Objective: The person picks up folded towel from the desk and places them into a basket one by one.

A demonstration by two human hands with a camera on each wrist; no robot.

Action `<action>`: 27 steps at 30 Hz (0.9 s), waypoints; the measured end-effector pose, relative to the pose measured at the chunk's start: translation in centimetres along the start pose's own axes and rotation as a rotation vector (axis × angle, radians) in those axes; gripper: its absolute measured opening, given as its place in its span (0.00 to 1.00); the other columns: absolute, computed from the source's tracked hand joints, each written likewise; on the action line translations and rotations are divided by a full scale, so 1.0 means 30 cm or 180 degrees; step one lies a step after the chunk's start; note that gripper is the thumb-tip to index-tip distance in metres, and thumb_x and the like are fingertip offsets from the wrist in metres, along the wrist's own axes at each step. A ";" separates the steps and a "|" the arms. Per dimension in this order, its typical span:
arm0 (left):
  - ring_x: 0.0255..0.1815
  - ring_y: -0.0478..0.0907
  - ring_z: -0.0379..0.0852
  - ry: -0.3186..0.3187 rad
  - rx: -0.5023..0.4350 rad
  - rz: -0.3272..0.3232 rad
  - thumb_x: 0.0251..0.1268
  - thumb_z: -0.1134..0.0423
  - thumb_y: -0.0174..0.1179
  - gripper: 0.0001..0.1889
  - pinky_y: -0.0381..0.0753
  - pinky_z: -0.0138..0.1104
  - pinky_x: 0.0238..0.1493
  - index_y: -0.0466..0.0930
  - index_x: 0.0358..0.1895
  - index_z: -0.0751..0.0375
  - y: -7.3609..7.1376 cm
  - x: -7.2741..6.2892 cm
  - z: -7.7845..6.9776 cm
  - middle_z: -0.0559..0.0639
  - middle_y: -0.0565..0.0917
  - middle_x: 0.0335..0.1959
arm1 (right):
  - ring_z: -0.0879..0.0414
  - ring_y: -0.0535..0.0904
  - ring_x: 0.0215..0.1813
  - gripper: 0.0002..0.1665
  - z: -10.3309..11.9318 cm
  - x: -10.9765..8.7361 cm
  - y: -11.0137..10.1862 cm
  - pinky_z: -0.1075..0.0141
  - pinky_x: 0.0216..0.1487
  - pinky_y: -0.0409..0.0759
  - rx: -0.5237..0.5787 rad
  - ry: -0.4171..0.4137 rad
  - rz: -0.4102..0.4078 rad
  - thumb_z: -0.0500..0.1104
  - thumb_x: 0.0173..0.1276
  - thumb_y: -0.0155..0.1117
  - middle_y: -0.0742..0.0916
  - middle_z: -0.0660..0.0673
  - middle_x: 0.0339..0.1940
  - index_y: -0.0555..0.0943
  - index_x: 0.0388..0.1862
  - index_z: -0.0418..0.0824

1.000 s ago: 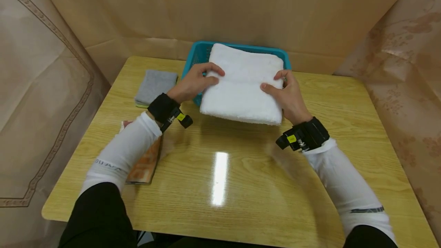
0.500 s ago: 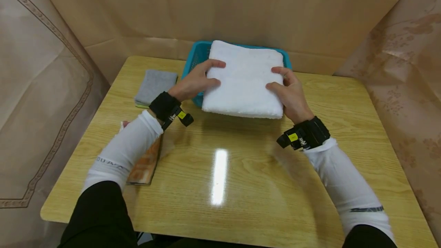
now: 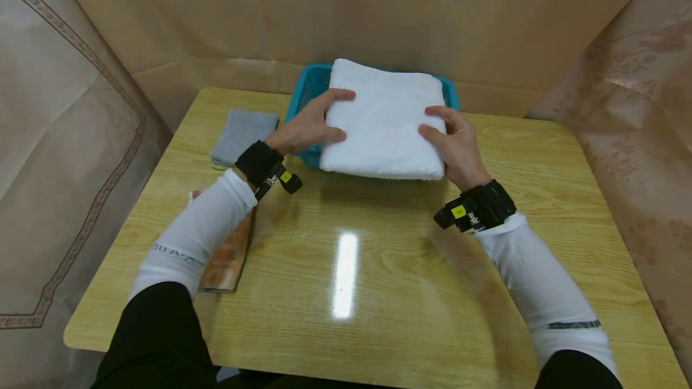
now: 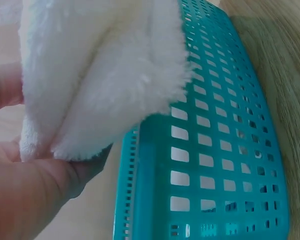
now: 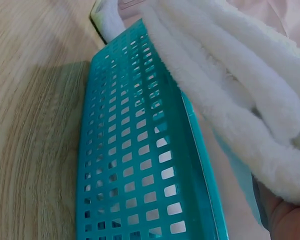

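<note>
A folded white fluffy towel [image 3: 386, 122] is held over the turquoise plastic basket [image 3: 294, 104], covering most of its opening. My left hand [image 3: 310, 126] grips the towel's left side, its thumb and a finger on the upper face. On the opposite side my right hand [image 3: 459, 147] grips it the same way. Several thick layers of the towel [image 5: 230, 95] show above the basket rim in the right wrist view. Close to the left hand [image 4: 35, 185], a folded end of the towel [image 4: 110, 95] hangs by the basket's perforated wall [image 4: 210, 135].
A small grey folded cloth [image 3: 243, 134] lies left of the basket on the wooden table [image 3: 421, 293]. An orange-brown folded cloth [image 3: 229, 263] lies nearer the front, partly under the left forearm. Behind the basket hangs a tan sheet [image 3: 378, 11].
The towel has moved slightly toward the back, further over the basket, and its near edge has risen in view. Both hands have kept their grip; the cloths on the left stay put.
</note>
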State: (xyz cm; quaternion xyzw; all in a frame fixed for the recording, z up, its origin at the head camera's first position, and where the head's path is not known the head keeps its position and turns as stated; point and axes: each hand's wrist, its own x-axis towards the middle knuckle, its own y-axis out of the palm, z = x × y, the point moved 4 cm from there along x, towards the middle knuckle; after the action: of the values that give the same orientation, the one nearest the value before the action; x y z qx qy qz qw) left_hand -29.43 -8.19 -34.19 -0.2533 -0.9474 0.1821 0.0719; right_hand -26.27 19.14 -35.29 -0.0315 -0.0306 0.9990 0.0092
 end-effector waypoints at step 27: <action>0.70 0.60 0.46 0.0095 -0.0243 -0.0266 0.65 0.77 0.60 0.34 0.67 0.39 0.65 0.62 0.73 0.58 -0.019 0.058 0.007 0.51 0.59 0.75 | 0.48 0.54 0.72 0.47 -0.019 0.040 0.016 0.50 0.72 0.59 0.0217 -0.0105 0.0734 0.23 0.66 0.59 0.53 0.48 0.78 0.59 0.77 0.53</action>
State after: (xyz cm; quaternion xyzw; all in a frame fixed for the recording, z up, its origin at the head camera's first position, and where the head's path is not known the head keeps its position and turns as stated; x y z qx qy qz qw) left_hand -31.22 -7.82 -34.09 -0.2189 -0.9622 0.1389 0.0838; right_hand -27.43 18.73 -35.95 -0.0180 0.0071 0.9943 -0.1053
